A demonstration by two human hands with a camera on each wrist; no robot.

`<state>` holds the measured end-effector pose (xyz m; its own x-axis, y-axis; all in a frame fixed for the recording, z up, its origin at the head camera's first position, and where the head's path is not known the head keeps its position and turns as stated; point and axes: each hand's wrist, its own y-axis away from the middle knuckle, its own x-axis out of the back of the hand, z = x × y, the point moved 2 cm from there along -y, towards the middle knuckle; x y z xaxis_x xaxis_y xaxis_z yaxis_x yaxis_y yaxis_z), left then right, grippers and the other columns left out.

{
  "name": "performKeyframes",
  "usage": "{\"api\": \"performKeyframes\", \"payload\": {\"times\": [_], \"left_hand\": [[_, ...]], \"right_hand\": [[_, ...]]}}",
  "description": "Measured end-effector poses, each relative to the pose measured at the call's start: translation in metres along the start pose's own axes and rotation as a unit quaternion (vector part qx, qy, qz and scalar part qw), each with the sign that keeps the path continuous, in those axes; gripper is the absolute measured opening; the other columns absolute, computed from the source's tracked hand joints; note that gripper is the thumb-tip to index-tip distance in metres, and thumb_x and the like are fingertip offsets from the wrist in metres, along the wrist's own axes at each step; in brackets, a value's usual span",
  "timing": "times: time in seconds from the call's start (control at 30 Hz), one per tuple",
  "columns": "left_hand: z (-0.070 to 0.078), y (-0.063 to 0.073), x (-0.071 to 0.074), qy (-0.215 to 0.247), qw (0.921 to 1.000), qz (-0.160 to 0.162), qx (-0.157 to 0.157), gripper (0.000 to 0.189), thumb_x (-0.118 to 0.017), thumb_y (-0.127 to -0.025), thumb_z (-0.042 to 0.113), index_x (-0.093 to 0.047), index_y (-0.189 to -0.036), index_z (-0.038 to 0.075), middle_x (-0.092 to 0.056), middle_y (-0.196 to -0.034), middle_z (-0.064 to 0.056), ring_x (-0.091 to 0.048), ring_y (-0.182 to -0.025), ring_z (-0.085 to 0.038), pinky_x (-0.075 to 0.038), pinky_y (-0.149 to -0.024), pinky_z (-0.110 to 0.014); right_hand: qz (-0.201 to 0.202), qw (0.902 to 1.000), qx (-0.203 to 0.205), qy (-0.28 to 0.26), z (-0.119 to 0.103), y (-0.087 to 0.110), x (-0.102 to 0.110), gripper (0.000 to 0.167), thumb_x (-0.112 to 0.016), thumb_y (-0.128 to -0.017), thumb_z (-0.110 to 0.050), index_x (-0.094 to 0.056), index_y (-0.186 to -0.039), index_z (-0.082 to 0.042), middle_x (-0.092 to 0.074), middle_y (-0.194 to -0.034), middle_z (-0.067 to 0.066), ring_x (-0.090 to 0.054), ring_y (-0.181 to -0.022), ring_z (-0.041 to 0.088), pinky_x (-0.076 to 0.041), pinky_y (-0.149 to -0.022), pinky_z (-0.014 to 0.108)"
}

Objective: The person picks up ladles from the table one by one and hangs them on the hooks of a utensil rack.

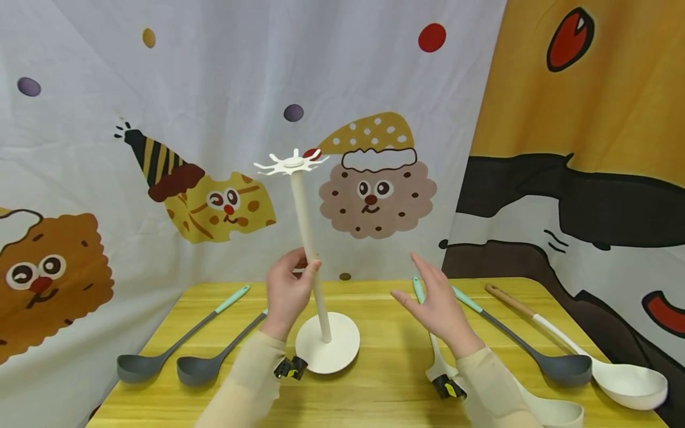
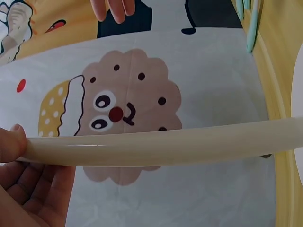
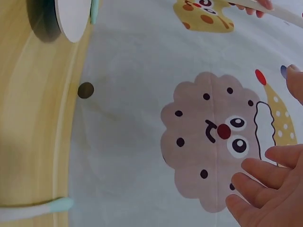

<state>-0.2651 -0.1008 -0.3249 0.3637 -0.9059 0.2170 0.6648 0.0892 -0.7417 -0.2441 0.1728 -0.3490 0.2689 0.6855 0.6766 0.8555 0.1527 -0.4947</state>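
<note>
My left hand (image 1: 289, 291) grips the pole (image 1: 302, 214) of a white utensil stand about midway up, thumb in front. The stand leans a little left, its ring of hooks (image 1: 293, 163) at the top and its round base (image 1: 342, 351) low over the table. A dark shadow shows beside the base in the right wrist view. My right hand (image 1: 436, 303) is in the air right of the stand, fingers spread, holding nothing. Below it lies a white utensil with a mint handle (image 1: 418, 290), partly hidden by the wrist.
On the wooden table (image 1: 385, 386) lie two grey ladles (image 1: 140, 368) at left. At right are another grey ladle (image 1: 564, 370), a white ladle with a wooden handle (image 1: 631, 386), and a white bowl end (image 1: 562, 410) beyond the sleeve. A printed curtain (image 1: 225, 71) hangs behind.
</note>
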Motion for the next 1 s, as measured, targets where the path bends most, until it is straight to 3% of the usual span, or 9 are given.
{"api": "performKeyframes", "payload": {"times": [0.17, 0.47, 1.0], "left_hand": [[0.005, -0.001, -0.012, 0.003, 1.0000, -0.008, -0.001, 0.011, -0.073, -0.090, 0.006, -0.073, -0.099, 0.000, -0.070, -0.086, -0.009, -0.068, -0.079, -0.026, -0.058, -0.062, -0.036], [0.009, 0.004, -0.027, 0.017, 0.9997, -0.014, -0.010, 0.010, -0.074, -0.088, 0.003, -0.073, -0.097, 0.001, -0.071, -0.083, -0.008, -0.068, -0.076, -0.024, -0.058, -0.059, -0.033], [0.016, 0.006, -0.042, 0.026, 0.9992, -0.028, 0.009, 0.011, -0.075, -0.088, 0.006, -0.073, -0.097, 0.000, -0.070, -0.083, -0.006, -0.067, -0.078, -0.022, -0.058, -0.060, -0.031]], "right_hand": [[0.007, 0.9998, 0.002, 0.016, 0.004, -0.005, 0.007, 0.081, -0.072, -0.092, -0.036, -0.032, -0.153, -0.001, -0.039, -0.150, 0.025, -0.033, -0.136, 0.048, -0.032, -0.105, 0.066], [-0.029, 0.9986, -0.007, 0.045, 0.015, -0.012, 0.016, 0.087, -0.070, -0.091, -0.044, -0.029, -0.154, -0.001, -0.034, -0.153, 0.024, -0.027, -0.139, 0.048, -0.028, -0.109, 0.065], [-0.070, 0.9910, 0.023, 0.111, 0.024, -0.014, 0.013, 0.087, -0.072, -0.089, -0.043, -0.032, -0.151, 0.003, -0.030, -0.155, 0.026, -0.023, -0.143, 0.045, -0.019, -0.113, 0.063]]}}
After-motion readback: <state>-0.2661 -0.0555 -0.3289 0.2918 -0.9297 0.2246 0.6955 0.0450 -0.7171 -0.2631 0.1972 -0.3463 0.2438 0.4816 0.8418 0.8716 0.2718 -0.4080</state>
